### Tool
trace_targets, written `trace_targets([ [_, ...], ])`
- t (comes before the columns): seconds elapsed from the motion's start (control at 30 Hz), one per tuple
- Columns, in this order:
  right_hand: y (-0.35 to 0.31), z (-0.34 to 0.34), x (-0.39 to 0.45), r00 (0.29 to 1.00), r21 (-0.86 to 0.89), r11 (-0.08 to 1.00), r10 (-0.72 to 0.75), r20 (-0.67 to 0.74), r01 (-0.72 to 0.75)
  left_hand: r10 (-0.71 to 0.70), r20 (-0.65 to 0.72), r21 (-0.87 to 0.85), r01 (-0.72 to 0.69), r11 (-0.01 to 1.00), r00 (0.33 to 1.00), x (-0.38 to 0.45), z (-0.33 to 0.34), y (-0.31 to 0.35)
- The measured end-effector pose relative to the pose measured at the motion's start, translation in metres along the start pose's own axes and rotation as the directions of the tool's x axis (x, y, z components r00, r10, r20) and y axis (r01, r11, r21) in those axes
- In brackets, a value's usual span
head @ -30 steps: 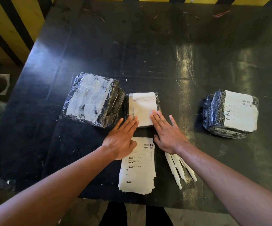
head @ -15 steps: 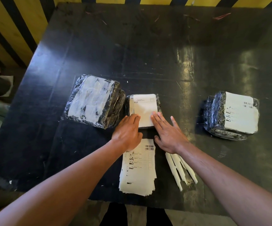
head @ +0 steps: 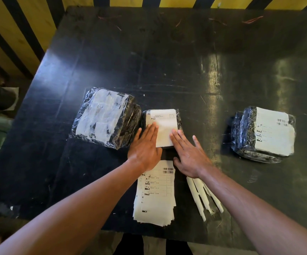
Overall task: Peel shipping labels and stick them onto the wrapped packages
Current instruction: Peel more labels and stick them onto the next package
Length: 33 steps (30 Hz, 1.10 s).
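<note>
Both forearms reach up from the bottom corners to mid-frame. The left hand (head: 145,150) and right hand (head: 189,155) lie flat, fingers straight, palms down, side by side.

The small package (head: 161,116) lay at the middle of the frame, black under clear wrap, with a white label (head: 165,127) flat across its top. My left hand (head: 145,146) and right hand (head: 187,153) pressed on the label's near edge with straight fingers. A larger package (head: 105,116) sat touching it to the left, its top patchy white. A third package (head: 263,133) stood well apart at the right, labelled. The stack of labels (head: 154,196) lay fanned at lower centre, with peeled backing strips (head: 202,196) just right of it.
</note>
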State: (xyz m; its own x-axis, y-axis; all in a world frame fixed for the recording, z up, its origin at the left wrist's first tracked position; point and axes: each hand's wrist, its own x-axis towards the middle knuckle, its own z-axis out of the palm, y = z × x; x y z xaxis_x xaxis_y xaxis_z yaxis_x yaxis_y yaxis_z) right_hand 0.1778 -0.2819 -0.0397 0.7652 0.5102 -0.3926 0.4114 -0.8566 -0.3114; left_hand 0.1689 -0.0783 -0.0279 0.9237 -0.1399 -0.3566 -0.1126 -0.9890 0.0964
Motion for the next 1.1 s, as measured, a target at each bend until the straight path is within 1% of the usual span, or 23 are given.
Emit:
trace_targets([
  [0.07,-0.002,-0.001,-0.001,1.000,0.009,1.000,0.002,0.000,-0.002,-0.072,-0.050,-0.077,0.068,0.995,0.996,0.004,-0.008,0.006],
  [0.1,-0.002,-0.001,-0.001,1.000,0.014,1.000,0.004,-0.002,-0.004,-0.074,-0.068,-0.114,0.066,0.991,0.995,0.009,-0.013,0.009],
  [0.13,-0.002,-0.001,-0.001,1.000,0.018,1.000,0.003,-0.004,-0.003,-0.046,-0.073,-0.129,0.036,0.991,0.996,0.013,-0.016,0.013],
  [0.2,-0.003,-0.001,-0.001,1.000,0.026,1.000,-0.002,-0.016,0.002,0.035,-0.047,-0.102,-0.039,0.994,0.998,0.022,-0.018,0.020],
  [0.27,-0.002,-0.001,-0.001,1.000,0.030,1.000,0.000,-0.018,0.000,0.064,-0.015,-0.057,-0.064,0.996,0.998,0.029,-0.016,0.022],
  [0.47,0.000,0.000,-0.001,1.000,0.020,1.000,-0.011,-0.018,0.012,-0.048,-0.097,-0.053,0.043,0.998,0.994,0.029,-0.021,0.013],
  [0.57,-0.003,-0.003,-0.002,1.000,0.024,1.000,0.001,-0.001,-0.001,-0.122,-0.117,-0.045,0.117,0.992,0.986,0.028,-0.026,0.011],
  [0.6,-0.004,-0.004,-0.002,1.000,0.036,0.999,0.003,0.002,-0.003,-0.126,-0.130,-0.055,0.120,0.991,0.983,0.029,-0.028,0.011],
  [0.67,-0.005,-0.005,-0.004,1.000,0.063,0.998,0.002,-0.001,-0.002,-0.064,-0.136,-0.108,0.049,0.993,0.989,0.037,-0.033,0.017],
  [0.73,-0.004,-0.005,-0.004,1.000,0.045,0.999,0.000,-0.007,0.001,0.038,-0.091,-0.144,-0.050,0.988,0.995,0.053,-0.035,0.024],
  [0.77,-0.003,-0.004,-0.003,1.000,0.028,1.000,-0.001,-0.006,0.001,0.055,-0.055,-0.145,-0.063,0.987,0.997,0.061,-0.035,0.027],
  [0.83,-0.001,-0.003,-0.002,1.000,0.020,1.000,0.001,0.001,-0.001,0.006,-0.025,-0.138,-0.009,0.990,1.000,0.077,-0.034,0.024],
  [0.9,0.000,-0.002,-0.001,1.000,0.046,0.999,0.001,-0.005,0.000,-0.100,-0.041,-0.136,0.094,0.986,0.994,0.084,-0.031,0.015],
  [1.0,-0.002,-0.002,-0.002,1.000,0.082,0.997,-0.001,-0.021,0.003,-0.209,0.027,-0.226,0.210,0.951,0.978,0.084,-0.025,0.008],
  [1.03,-0.003,-0.002,-0.002,1.000,0.091,0.996,-0.001,-0.027,0.004,-0.221,0.036,-0.251,0.223,0.942,0.975,0.079,-0.024,0.009],
  [1.1,-0.003,-0.005,-0.001,1.000,0.143,0.990,-0.001,-0.031,0.006,-0.211,-0.011,-0.326,0.197,0.925,0.977,0.062,-0.018,0.016],
])
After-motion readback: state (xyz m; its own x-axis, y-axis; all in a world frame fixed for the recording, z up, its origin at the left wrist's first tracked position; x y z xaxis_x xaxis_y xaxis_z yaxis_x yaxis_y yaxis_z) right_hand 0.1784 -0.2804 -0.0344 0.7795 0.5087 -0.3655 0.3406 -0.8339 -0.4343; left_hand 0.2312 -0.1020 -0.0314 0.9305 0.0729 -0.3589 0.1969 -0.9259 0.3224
